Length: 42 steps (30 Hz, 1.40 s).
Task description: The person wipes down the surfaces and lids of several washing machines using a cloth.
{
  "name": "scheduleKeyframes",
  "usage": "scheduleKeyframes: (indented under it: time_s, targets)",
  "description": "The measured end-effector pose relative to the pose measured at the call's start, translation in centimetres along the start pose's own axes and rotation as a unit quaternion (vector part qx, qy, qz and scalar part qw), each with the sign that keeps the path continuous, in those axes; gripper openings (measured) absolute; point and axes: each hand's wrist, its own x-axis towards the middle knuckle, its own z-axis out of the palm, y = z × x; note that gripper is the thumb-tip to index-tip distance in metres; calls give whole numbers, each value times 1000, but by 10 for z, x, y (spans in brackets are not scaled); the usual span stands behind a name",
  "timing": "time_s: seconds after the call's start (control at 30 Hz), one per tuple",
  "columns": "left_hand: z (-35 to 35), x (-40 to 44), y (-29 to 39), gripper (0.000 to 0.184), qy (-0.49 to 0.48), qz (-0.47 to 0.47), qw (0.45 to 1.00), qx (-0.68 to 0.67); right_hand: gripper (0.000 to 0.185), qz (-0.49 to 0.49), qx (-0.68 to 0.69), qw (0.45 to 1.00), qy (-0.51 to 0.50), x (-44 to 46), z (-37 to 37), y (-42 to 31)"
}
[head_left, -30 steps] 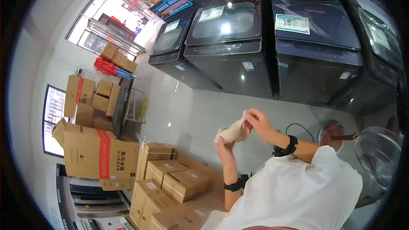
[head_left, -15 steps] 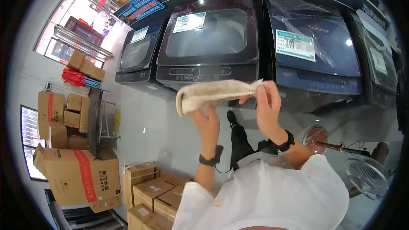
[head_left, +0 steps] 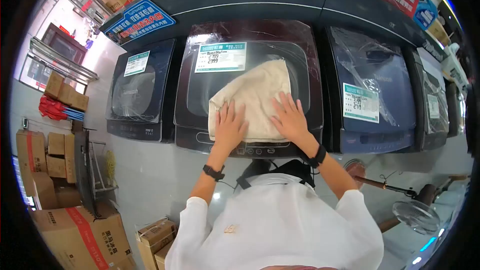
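Note:
A beige cloth (head_left: 255,95) lies spread over the lid of a dark top-loading washing machine (head_left: 190,120), covering part of its window and reaching down to the control strip. My left hand (head_left: 230,126) rests flat on the cloth's lower left corner with fingers apart. On the right side of the cloth, my right hand (head_left: 290,120) lies flat too, fingers spread. A price card (head_left: 220,57) sits on the lid just above the cloth's upper left edge.
A dark washer (head_left: 137,95) stands to the left and a blue, film-wrapped washer (head_left: 375,85) to the right. Cardboard boxes (head_left: 85,235) are stacked at lower left. A fan (head_left: 416,216) stands at lower right. A blue sign (head_left: 140,21) leans behind.
The cloth was held folded in the air between both hands; now it is spread on the washer lid under both palms. The view has shifted closer over the machine.

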Motion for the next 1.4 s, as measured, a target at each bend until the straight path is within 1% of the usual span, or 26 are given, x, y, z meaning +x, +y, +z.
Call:
scheduleKeyframes:
  time_s: [0.07,0.17,0.3,0.4,0.43,0.5,0.53,0.57,0.6,0.7,0.83,0.97,1.03,1.13,1.2,1.27,1.37,1.4]
  targets:
    - [-4,2,-17,66,-19,16,1000,4,69,7,-15,1000,-15,11,-3,7]
    - [-5,32,-45,61,-3,11,1000,9,69,-3,-36,999,-22,39,-1,18]
    - [5,71,-86,61,40,-66,996,48,72,-29,-69,996,-52,91,24,42]
    - [-5,61,-77,64,73,-140,985,62,74,-27,-78,994,-76,107,24,38]
    - [-11,51,-68,66,28,-137,989,42,74,-23,-76,993,-82,107,22,32]
    - [-22,25,-43,71,-55,-125,991,6,76,-33,-36,986,-159,92,5,15]
    - [-15,3,-34,70,-3,-102,995,-22,76,-40,-17,980,-196,80,-1,8]
    - [-6,-19,-24,70,47,-76,995,-50,80,-57,69,978,-187,60,0,3]
    - [-5,-31,-17,70,60,-84,993,-56,82,-58,74,972,-215,46,-15,-14]
    - [-6,-45,-4,71,88,-91,989,-73,82,-89,6,977,-191,14,-23,-27]
    - [-1,-40,-12,70,103,-72,990,-65,79,-121,-23,975,-185,18,-5,0]
    - [6,-21,-26,69,113,-49,991,-44,79,-111,-24,973,-201,55,0,8]
    - [14,-8,-30,68,127,-53,990,-35,80,-112,-36,971,-207,81,7,24]
    - [20,3,-28,66,140,-62,988,-21,86,-80,-26,976,-200,134,16,46]
    - [24,4,-25,64,152,-63,986,-18,91,-35,-36,982,-183,155,21,40]
    - [27,3,-26,63,176,-62,982,-19,97,5,-45,985,-166,158,31,23]
    - [23,1,-25,63,184,-58,980,-40,94,-40,-89,979,-178,137,33,-7]
    - [22,1,-23,64,184,-60,980,-43,92,-56,-88,980,-167,127,38,-11]
